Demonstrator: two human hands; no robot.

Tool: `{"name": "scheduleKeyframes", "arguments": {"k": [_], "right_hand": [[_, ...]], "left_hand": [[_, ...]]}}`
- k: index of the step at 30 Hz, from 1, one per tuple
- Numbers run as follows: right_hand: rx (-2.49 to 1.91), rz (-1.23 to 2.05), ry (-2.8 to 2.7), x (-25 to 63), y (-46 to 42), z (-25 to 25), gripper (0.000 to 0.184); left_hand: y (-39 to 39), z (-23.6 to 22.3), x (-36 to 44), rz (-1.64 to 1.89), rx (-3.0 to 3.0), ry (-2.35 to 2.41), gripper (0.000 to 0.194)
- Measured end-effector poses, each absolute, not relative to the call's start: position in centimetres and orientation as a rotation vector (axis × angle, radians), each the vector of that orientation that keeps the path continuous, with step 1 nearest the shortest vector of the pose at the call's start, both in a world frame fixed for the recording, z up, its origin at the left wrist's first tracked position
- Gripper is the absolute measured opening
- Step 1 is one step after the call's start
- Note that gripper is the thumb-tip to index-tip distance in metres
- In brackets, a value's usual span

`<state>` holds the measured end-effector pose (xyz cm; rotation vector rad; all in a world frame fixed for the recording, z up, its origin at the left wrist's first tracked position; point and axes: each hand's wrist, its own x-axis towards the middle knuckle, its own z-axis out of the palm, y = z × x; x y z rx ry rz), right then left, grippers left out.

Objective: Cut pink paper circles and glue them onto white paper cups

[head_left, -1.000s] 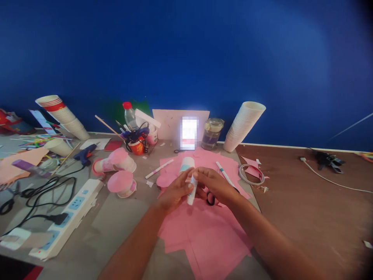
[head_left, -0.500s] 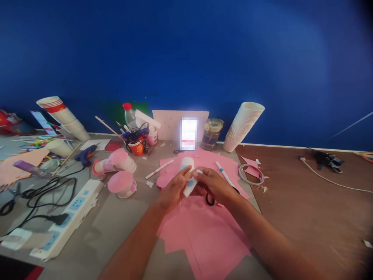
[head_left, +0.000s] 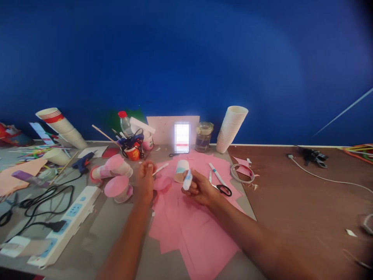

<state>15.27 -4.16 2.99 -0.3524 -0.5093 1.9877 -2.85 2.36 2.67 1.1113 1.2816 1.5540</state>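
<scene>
My right hand [head_left: 201,187] is closed around a white glue stick [head_left: 188,180] with a bluish label, tilted above the pink paper sheets [head_left: 201,237]. Just behind it stands a white paper cup [head_left: 182,166] with a pale blue band. My left hand [head_left: 146,179] is at the left edge of the paper with its fingers curled; what they hold, if anything, is hidden. Beside those fingers are a white marker [head_left: 161,168], partly covered by the hand, and a rounded pink paper piece [head_left: 162,183]. Scissors [head_left: 223,190] with black handles and another marker [head_left: 217,173] lie to the right.
Pink-topped paper cups [head_left: 119,188] and a power strip [head_left: 68,223] occupy the left, with a glue gun [head_left: 83,162] behind. A lit phone [head_left: 182,137], a glass jar [head_left: 204,137] and stacked cups [head_left: 232,128] stand along the wall. A tape roll [head_left: 243,173] lies right.
My hands, together around the glue stick before, are now apart. The left has moved left toward the marker; the right keeps the glue stick. The scissors show more fully, and the view has shifted slightly.
</scene>
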Motion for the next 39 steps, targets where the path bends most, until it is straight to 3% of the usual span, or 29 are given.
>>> {"name": "scheduleKeyframes", "arguments": {"k": [6, 12, 16, 23, 27, 33, 39], "right_hand": [[-0.392, 1.919, -0.538, 15.8, -3.6, 1.9, 0.03], [-0.379, 1.928, -0.589, 16.0, -3.4, 1.6, 0.031], [-0.387, 1.953, -0.623, 15.8, -3.6, 1.5, 0.03], [-0.389, 1.919, -0.645, 15.8, -3.5, 1.0, 0.029], [-0.366, 1.851, -0.649, 16.0, -3.2, 1.0, 0.028], [-0.311, 1.85, -0.683, 15.1, -3.7, 1.5, 0.027], [-0.3, 1.934, -0.722, 14.8, -4.0, 1.4, 0.027]], "left_hand": [[3.1, 2.5, -3.4, 0.953, 1.734, 1.659, 0.025], [2.0, 3.9, -5.1, 0.594, 1.954, 1.859, 0.021], [0.8, 4.3, -5.6, 0.249, 1.987, 1.958, 0.035], [-0.5, 2.9, -5.2, 0.561, 1.776, 1.829, 0.051], [-2.2, 3.4, -6.1, 0.882, 1.383, 1.424, 0.047], [-4.4, 4.8, -6.1, 1.029, 1.121, 1.166, 0.019], [-4.7, 5.0, -3.6, 1.128, 0.861, 1.061, 0.025]]}}
